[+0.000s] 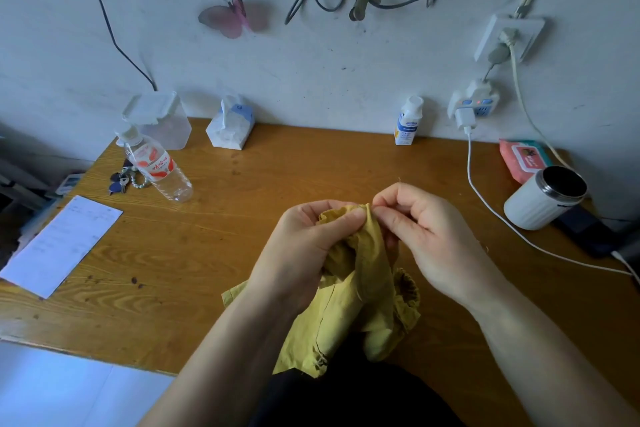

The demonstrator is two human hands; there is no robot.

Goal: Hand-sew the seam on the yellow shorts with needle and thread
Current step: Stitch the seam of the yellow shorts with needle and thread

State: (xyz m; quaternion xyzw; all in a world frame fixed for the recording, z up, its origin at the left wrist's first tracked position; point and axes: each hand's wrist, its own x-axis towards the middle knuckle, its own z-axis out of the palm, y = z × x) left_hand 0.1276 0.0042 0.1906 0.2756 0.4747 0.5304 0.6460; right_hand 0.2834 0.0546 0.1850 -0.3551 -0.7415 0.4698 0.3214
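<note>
The yellow shorts (363, 288) hang bunched over the near edge of the tabletop (277, 184). The left hand (311, 246) curls round their top fold, thumb along it. The right hand (426, 229) pinches that fold's edge in a narrow grip.

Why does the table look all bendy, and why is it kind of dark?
In the head view, the wide-angle lens bows the edges of the wooden table; the light is dim and flat, with soft shadows; the yellow shorts in the middle look sharp and barely bent.

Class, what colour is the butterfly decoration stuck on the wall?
Pink. The butterfly shows best in the head view, the only view here.
</note>
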